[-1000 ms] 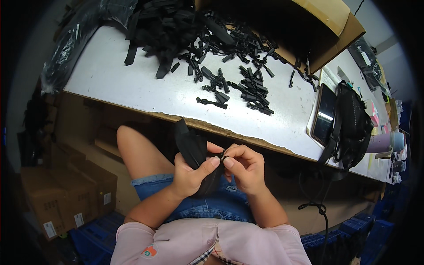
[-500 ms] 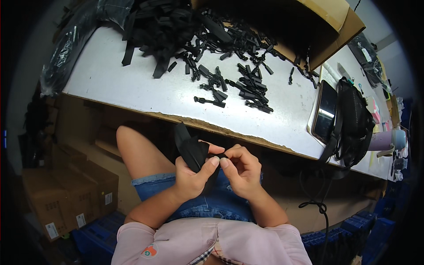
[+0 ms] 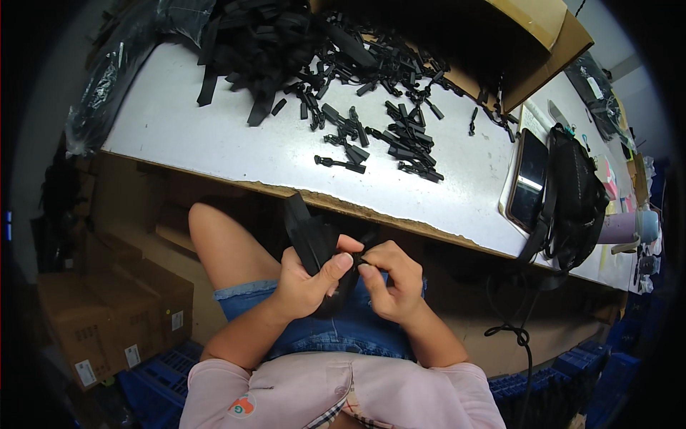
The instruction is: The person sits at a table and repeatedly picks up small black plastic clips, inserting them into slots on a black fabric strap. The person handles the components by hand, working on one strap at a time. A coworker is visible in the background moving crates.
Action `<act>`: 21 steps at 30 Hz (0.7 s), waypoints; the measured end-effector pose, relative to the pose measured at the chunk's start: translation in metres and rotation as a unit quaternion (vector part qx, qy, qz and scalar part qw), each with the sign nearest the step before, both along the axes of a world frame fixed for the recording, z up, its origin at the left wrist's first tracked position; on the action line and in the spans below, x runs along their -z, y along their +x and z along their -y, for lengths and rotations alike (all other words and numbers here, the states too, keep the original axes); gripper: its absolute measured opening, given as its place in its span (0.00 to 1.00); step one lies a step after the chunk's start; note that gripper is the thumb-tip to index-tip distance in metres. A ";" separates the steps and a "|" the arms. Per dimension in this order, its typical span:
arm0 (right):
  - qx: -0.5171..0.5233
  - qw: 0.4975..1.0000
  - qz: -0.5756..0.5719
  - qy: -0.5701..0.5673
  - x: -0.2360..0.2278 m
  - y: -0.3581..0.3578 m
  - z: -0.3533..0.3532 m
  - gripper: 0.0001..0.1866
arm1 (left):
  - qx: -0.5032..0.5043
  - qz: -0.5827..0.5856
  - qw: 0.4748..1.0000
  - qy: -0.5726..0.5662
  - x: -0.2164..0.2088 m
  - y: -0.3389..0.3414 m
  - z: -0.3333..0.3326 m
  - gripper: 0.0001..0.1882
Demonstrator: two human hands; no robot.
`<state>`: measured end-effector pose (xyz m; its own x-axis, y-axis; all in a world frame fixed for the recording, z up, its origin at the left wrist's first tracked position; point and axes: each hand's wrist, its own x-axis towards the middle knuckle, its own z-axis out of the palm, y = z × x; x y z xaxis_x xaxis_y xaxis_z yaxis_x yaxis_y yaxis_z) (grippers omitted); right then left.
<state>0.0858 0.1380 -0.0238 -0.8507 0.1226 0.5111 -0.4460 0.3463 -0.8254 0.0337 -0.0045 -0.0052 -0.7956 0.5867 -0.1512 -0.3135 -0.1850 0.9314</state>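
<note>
Over my lap, my left hand (image 3: 304, 286) is closed around a bundle of flat black straps (image 3: 309, 232), whose upper ends stick out toward the table edge. Dark material also hangs below its fingers. Close beside it, my right hand (image 3: 396, 282) is closed in a pinch, thumb against bent fingers, at a small dark bit between the two hands. The fingers cover most of that bit, so its kind does not show. On the table in front lie small black cord pulls with flat tabs (image 3: 411, 143), in loose clusters.
A heap of black straps (image 3: 261, 53) lies at the table's far left, near clear plastic wrapping (image 3: 107, 100). An open cardboard box (image 3: 550, 71) stands at the back. A phone (image 3: 527, 179), black bag (image 3: 575, 200) and purple cup (image 3: 616, 229) sit at right. Cartons (image 3: 107, 314) stand lower left.
The hands have parted slightly at the thumbs, and my right fingers have curled in more. The straps in my left hand have shifted, and more dark material shows below its fingers.
</note>
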 end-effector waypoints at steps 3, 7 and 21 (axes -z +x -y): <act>0.024 0.997 0.038 -0.056 -0.008 0.003 0.003 0.06 | -0.018 -0.047 0.999 -0.016 0.002 0.001 -0.001 0.06; -0.089 0.974 0.165 -0.124 -0.014 -0.004 -0.008 0.05 | -0.076 -0.149 0.986 0.007 0.013 0.006 -0.009 0.07; 0.071 0.966 -0.132 0.209 -0.024 -0.023 -0.004 0.20 | 0.094 -0.042 0.995 -0.018 0.024 -0.003 0.004 0.07</act>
